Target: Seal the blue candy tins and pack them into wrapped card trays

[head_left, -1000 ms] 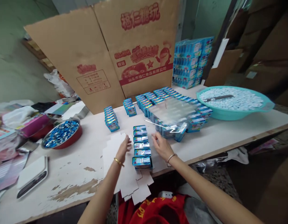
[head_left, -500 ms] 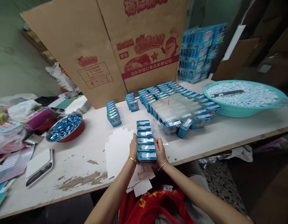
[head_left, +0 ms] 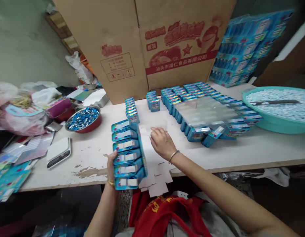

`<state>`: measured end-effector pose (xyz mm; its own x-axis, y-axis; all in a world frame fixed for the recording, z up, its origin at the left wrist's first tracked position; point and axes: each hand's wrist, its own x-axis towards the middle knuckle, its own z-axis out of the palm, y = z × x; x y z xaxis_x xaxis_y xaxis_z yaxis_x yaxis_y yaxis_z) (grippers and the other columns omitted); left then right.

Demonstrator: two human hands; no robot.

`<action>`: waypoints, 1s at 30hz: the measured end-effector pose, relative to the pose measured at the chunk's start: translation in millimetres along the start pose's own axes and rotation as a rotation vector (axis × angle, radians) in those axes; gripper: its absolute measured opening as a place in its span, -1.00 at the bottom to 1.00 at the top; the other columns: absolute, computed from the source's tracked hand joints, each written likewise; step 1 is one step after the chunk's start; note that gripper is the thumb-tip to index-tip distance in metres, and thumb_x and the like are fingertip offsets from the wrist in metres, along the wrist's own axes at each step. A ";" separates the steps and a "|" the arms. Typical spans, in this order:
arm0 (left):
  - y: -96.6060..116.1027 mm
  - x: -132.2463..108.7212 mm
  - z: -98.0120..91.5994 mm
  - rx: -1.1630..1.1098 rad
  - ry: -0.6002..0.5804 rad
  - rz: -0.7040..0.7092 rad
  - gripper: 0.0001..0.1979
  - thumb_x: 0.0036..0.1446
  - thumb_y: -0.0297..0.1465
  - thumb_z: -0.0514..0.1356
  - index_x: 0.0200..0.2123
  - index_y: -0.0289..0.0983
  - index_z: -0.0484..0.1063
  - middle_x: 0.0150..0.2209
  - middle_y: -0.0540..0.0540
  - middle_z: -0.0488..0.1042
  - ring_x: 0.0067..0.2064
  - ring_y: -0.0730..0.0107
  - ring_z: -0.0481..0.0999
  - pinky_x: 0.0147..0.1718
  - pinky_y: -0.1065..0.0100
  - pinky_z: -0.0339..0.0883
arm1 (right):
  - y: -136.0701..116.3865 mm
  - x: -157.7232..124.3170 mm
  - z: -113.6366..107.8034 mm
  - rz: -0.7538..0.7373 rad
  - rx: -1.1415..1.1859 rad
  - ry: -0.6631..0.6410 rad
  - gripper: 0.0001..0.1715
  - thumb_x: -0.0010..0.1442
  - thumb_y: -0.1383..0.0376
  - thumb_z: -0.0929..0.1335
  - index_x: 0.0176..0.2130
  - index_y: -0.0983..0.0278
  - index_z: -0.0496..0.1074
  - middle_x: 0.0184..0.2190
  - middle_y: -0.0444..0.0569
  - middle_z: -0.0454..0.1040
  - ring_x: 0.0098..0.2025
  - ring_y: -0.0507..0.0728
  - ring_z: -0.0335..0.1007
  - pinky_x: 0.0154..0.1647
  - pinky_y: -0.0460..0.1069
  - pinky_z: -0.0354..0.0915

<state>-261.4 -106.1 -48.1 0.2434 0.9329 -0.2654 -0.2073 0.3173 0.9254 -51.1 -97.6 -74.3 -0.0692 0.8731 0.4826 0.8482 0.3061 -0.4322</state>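
My left hand [head_left: 112, 166] is closed round the left side of a row of several small blue packs [head_left: 127, 156], held tilted with their white-labelled ends towards me. The row stands above the table's front part and hides some of the white cards [head_left: 158, 177] spread beneath it. My right hand [head_left: 163, 143] is over the cards, with its fingers bent and drawn together. What lies between those fingertips, if anything, is hidden. Just beyond the held row stands a short row of similar blue packs [head_left: 131, 110].
A small group of blue packs [head_left: 153, 101] and a larger block with a clear plastic tray [head_left: 206, 111] on top stand behind. A turquoise basin [head_left: 273, 123] of pale tablets is at right, a red bowl [head_left: 93, 126] of blue wrapped pieces at left. A large carton [head_left: 117, 75] stands behind.
My left hand has moved left with the row of packs and tilted it. My right hand has let go of the row and moved over the white cards. The view has swung left.
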 end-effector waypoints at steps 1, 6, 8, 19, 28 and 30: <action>1.7 -10.8 -19.2 -0.003 0.078 0.009 -0.44 -0.08 0.03 0.17 -0.11 -0.22 0.43 -0.28 -0.08 0.59 -0.23 0.11 0.58 -0.29 0.14 0.50 | -2.6 1.0 14.1 -0.015 -0.059 -0.094 -0.77 0.26 0.40 0.18 -0.22 0.28 0.40 0.04 0.21 0.38 0.04 0.31 0.22 -0.04 0.20 0.23; -8.7 -66.2 -80.2 -0.029 0.401 -0.018 -0.61 -0.12 -0.15 0.28 -0.22 -0.22 0.49 -0.38 -0.05 0.60 -0.28 0.09 0.59 -0.38 0.20 0.50 | -10.2 -29.8 76.6 -0.059 -0.055 -0.404 -0.89 0.18 0.40 0.29 -0.28 0.27 0.41 -0.14 0.18 0.41 -0.10 0.28 0.25 -0.18 0.13 0.25; -19.1 -81.3 -86.5 -0.030 0.381 -0.094 -0.58 -0.11 -0.17 0.28 -0.15 -0.20 0.49 -0.32 -0.07 0.60 -0.23 0.08 0.59 -0.36 0.22 0.50 | -6.6 -47.2 84.7 -0.041 0.023 -0.372 -0.89 0.12 0.38 0.33 -0.27 0.29 0.40 -0.04 0.19 0.37 -0.06 0.28 0.21 -0.12 0.15 0.24; -68.4 -21.6 -78.3 0.068 0.048 -0.177 -0.22 -0.45 -0.25 0.41 -0.01 -0.27 0.44 -0.13 -0.18 0.55 -0.02 -0.09 0.48 -0.10 0.17 0.36 | 10.6 -70.7 94.5 0.049 0.392 -0.157 -0.75 0.24 0.39 0.15 -0.20 0.27 0.37 -0.15 0.12 0.45 -0.09 0.20 0.25 -0.08 0.09 0.28; -50.0 -26.0 -53.1 0.112 0.003 -0.158 -0.31 -0.26 -0.27 0.35 0.05 -0.23 0.40 -0.09 -0.16 0.54 -0.07 0.02 0.51 -0.12 0.22 0.37 | 15.1 -59.2 74.2 0.193 0.594 -0.109 -0.78 0.29 0.26 0.14 -0.23 0.22 0.33 -0.16 0.05 0.49 -0.09 0.16 0.39 -0.08 0.04 0.27; -44.0 -25.5 -47.3 0.114 -0.030 -0.158 -0.31 -0.25 -0.27 0.35 0.06 -0.22 0.40 -0.08 -0.15 0.53 -0.07 0.02 0.51 -0.14 0.23 0.38 | 17.4 -56.3 69.8 0.124 0.584 -0.155 -0.74 0.28 0.29 0.12 -0.20 0.23 0.34 -0.21 0.04 0.50 -0.14 0.16 0.40 -0.11 0.04 0.28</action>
<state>-303.3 -135.8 -94.9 0.2928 0.8669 -0.4034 -0.0562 0.4367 0.8978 -69.1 -114.9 -162.2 -0.1007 0.9472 0.3045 0.4300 0.3175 -0.8451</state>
